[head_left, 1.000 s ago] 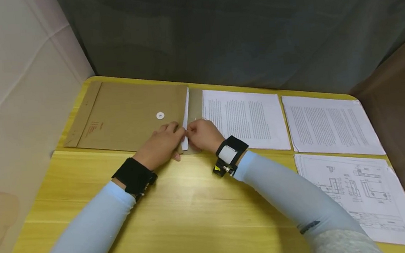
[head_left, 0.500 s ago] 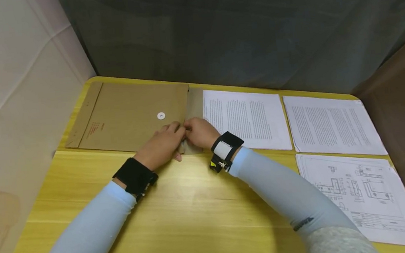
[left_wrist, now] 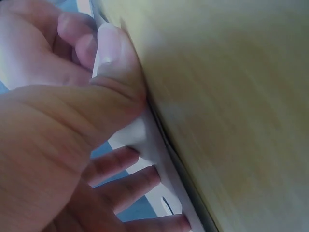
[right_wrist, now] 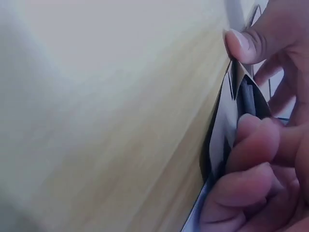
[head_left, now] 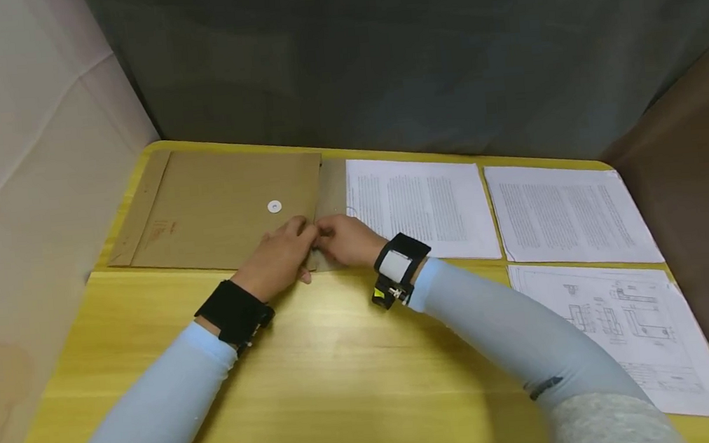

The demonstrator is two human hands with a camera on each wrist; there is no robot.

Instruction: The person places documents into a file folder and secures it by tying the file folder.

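Brown envelope [head_left: 220, 208] lying flat at the yellow table's [head_left: 341, 363] far left, left hand [head_left: 281, 254] and right hand [head_left: 346, 240] both pinching its open mouth, the white sheet visible a second ago now sitting fully inside, insertion looking complete.

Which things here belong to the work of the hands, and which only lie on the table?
In the work:
- brown envelope
- its flap
- left hand and right hand, both at its open end

Only lying:
- two text pages
- drawing sheet
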